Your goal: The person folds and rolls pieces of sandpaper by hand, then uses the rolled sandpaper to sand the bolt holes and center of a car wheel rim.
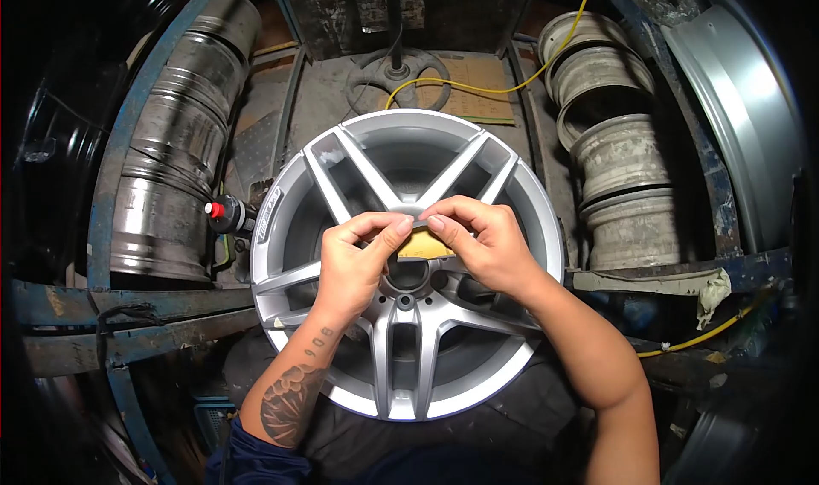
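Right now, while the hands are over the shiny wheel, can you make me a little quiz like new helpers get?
1. True or false: the left hand and right hand are both holding the yellow piece.
2. Beside the silver wheel is a dark bottle. Its cap is: A) green, B) red, C) blue.
3. Fill in: the hose or cable lying beyond the wheel is ____.

Key: 1. True. 2. B. 3. Yellow.

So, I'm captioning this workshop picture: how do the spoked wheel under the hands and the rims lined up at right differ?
The spoked wheel faces the camera; the rims show their barrels side-on. The spoked wheel looks bright silver, the rims duller and stained. Both look metallic.
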`<act>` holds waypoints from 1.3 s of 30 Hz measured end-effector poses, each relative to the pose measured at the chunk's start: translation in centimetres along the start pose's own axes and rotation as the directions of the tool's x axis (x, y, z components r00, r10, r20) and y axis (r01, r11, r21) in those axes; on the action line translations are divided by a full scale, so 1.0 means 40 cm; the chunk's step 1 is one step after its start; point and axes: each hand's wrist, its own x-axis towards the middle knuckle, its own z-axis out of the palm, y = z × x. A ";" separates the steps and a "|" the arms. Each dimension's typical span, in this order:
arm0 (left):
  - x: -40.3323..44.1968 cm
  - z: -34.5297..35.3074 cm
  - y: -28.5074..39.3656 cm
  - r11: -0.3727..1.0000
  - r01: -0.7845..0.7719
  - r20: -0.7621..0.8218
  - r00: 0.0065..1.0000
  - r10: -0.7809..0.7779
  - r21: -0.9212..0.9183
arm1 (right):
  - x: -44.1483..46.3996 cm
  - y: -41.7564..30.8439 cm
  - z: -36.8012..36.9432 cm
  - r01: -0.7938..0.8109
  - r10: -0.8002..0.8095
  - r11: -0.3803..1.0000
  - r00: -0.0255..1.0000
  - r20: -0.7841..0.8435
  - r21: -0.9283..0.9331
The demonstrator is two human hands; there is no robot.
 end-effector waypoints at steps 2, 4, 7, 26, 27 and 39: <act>0.000 0.008 -0.016 0.991 -0.128 -0.032 0.991 0.130 0.048 | -0.001 0.004 0.009 0.033 -0.033 0.999 0.999 -0.012 -0.001; 0.001 0.012 -0.033 0.956 -0.251 -0.072 0.962 0.264 0.149 | -0.003 0.007 0.021 0.095 -0.095 0.995 0.995 -0.034 -0.007; -0.007 0.017 -0.020 0.912 -0.314 -0.085 0.934 0.346 0.263 | 0.001 0.005 0.020 0.129 -0.133 0.988 0.990 -0.038 -0.080; -0.015 0.006 0.005 0.858 -0.405 -0.036 0.898 0.438 0.316 | -0.007 -0.007 0.036 -0.029 0.040 0.980 0.998 -0.050 0.197; -0.014 0.005 0.010 0.813 -0.444 -0.003 0.877 0.480 0.378 | -0.006 -0.010 0.029 -0.053 0.059 0.977 0.998 -0.021 0.208; -0.004 -0.011 0.040 0.828 -0.391 0.080 0.916 0.394 0.403 | -0.005 0.001 0.038 -0.143 0.130 0.917 0.990 0.060 0.372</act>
